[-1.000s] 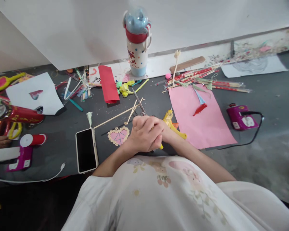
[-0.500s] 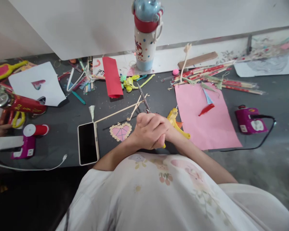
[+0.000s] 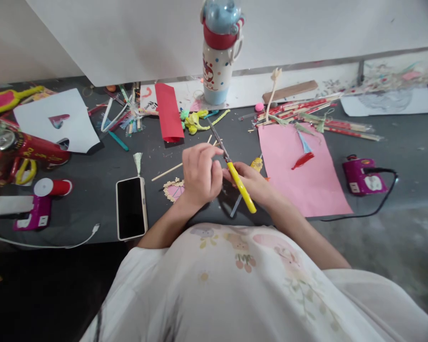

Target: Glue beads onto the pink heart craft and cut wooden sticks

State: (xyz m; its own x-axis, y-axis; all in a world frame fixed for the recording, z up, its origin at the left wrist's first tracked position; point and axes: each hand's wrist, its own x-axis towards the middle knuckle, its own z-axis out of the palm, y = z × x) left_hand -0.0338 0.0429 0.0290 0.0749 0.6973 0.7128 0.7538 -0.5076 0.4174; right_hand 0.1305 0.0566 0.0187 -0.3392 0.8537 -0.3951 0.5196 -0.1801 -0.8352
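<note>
Yellow-handled metal scissors (image 3: 231,170) are seen raised, left of the rectangular pink paper sheet (image 3: 321,190). Prob. best handled w/ tips kept aimed away & edges kept clear of skin. Left hand (image 3: 202,173) is loosely curled by the blades (image 3: 218,137), contact unclear; right hand (image 3: 254,183) is half closed behind the handle (image 3: 246,196), its grip partly hidden, so hold can't be confirmed.

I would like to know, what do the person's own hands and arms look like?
The left hand and right hand wear no gloves. The forearms are bare, with no watch or bracelet visible, up to white sleeves. The white top has a pastel print with flowers and leaves.
</note>
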